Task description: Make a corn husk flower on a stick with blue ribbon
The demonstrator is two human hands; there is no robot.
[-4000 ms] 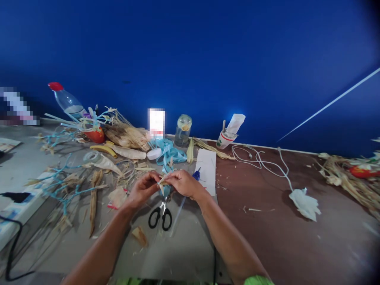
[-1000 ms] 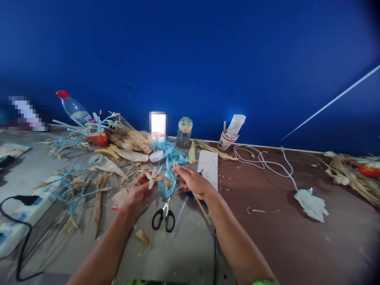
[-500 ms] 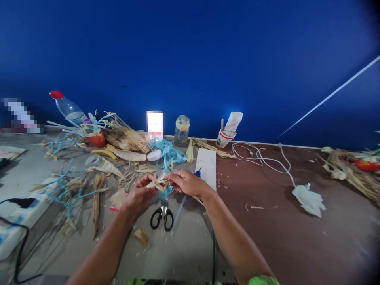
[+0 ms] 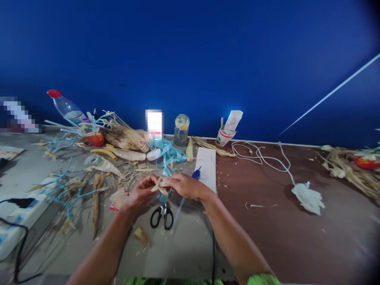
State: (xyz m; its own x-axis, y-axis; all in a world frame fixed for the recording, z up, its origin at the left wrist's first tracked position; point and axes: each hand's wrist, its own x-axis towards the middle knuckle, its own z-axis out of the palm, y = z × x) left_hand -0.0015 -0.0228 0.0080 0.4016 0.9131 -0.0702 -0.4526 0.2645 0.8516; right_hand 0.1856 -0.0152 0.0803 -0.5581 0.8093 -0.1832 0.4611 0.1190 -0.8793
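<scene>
My left hand [image 4: 141, 193] and my right hand [image 4: 185, 185] meet over the middle of the table, both pinched on a small pale husk flower [image 4: 160, 186] with pointed petals. A light blue ribbon [image 4: 168, 155] runs from the flower back toward the wall. Black-handled scissors [image 4: 161, 215] lie flat on the grey surface just below my hands. A blue-capped glue gun [image 4: 190, 184] lies under my right hand, partly hidden.
Dried husks and blue-wrapped stems [image 4: 71, 186] litter the left side. At the back stand a tilted bottle [image 4: 67, 107], a glass jar [image 4: 181, 130] and a paper cup [image 4: 224, 137]. A white cable [image 4: 267, 160] and crumpled white piece [image 4: 308, 198] lie right.
My right hand, apart from the flower a second ago, has come back onto it; both hands now pinch it close together and slightly lower.
</scene>
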